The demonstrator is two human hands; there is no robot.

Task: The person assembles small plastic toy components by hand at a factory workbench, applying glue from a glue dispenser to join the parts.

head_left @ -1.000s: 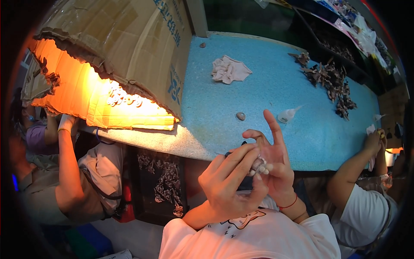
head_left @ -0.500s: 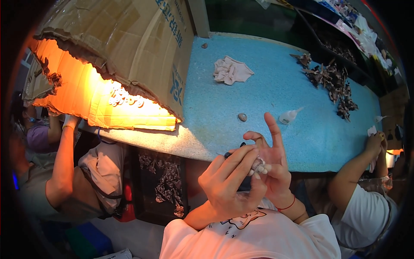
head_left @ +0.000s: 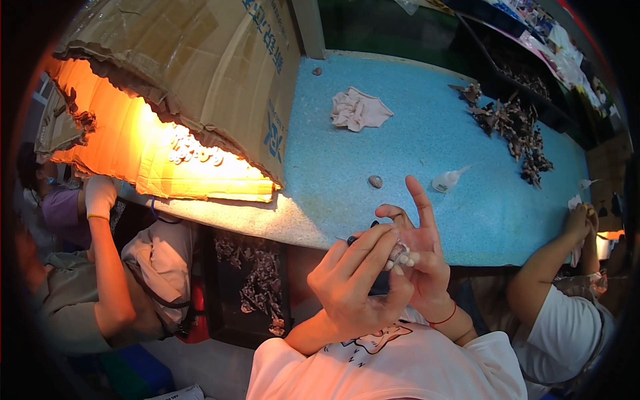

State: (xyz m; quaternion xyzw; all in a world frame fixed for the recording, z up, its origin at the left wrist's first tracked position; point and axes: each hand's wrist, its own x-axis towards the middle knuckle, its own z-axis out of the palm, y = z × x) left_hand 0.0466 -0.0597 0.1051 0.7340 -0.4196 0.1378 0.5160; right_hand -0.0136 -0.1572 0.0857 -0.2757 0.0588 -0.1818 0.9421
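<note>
In front of my chest, my left hand (head_left: 360, 283) and my right hand (head_left: 427, 263) come together over a small greyish-pink piece (head_left: 399, 253) with pale rounded knobs. The left fingers are bent and pinch it from one side. Against its other side press the right thumb and lower fingers, while one right finger points upward and another curls. Beside the left fingers shows a small dark rounded thing (head_left: 352, 240), whose kind I cannot make out. Beyond my hands, a small grey-brown stone-like piece (head_left: 375, 181) lies on the blue tabletop (head_left: 313, 153).
A white squeeze bottle (head_left: 447, 180) lies right of the stone-like piece. Farther back are a crumpled pale cloth (head_left: 360, 109) and a dark pile of jagged pieces (head_left: 513, 130). A cut-open cardboard box (head_left: 220, 80) glows inside at left. People work on both sides; a black tray (head_left: 220, 313) is below left.
My hands and the piece between them have hardly moved. At the left, a co-worker's gloved hand has come up into view beside the box, with the arm shifting.
</note>
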